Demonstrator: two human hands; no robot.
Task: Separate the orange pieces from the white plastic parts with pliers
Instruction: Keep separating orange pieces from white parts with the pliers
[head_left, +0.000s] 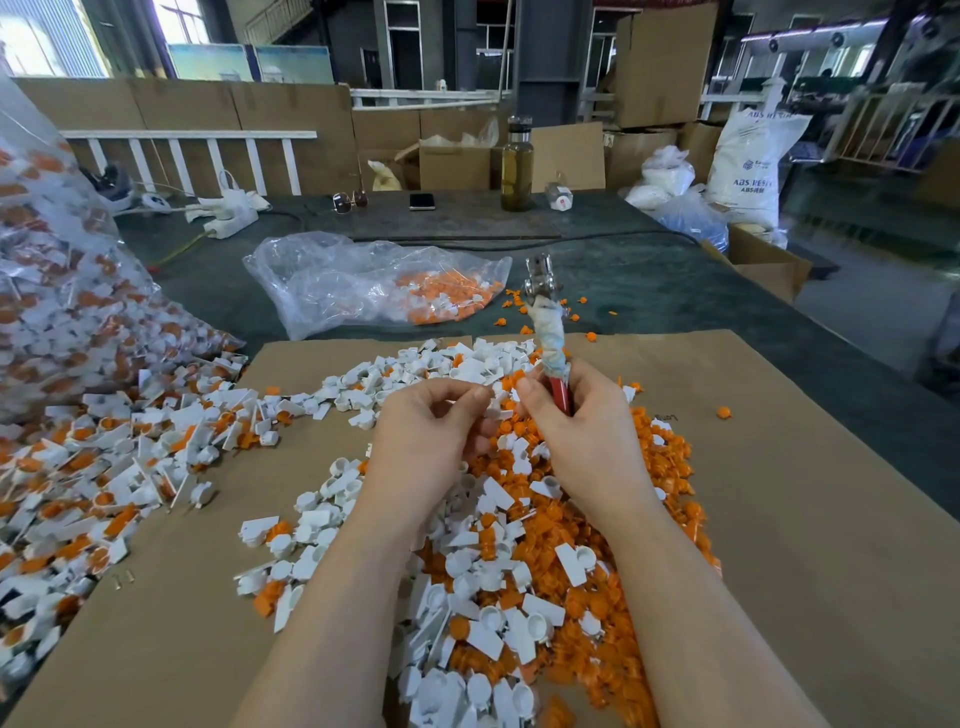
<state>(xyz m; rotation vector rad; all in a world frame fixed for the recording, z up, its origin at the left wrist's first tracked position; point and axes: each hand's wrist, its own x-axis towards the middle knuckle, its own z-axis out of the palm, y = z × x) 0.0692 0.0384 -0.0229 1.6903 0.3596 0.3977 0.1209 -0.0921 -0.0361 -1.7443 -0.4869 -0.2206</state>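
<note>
My right hand (576, 431) grips the red-handled pliers (545, 312), their cloth-wrapped shaft and metal jaws pointing up and away over the table. My left hand (431, 431) pinches a small white plastic part (491, 410) between thumb and fingers, close to my right thumb. Under both hands lies a heap of white plastic parts (483, 623) mixed with loose orange pieces (649, 467) on a brown cardboard sheet (805, 519). What sits between the pliers' jaws is too small to tell.
At the left a big clear bag (62, 291) spills joined white-and-orange parts (104, 467). A smaller clear bag (374, 283) with orange pieces lies behind the cardboard. Farther back stand a bottle (517, 166), a phone (421, 201), sunglasses (349, 200) and cardboard boxes.
</note>
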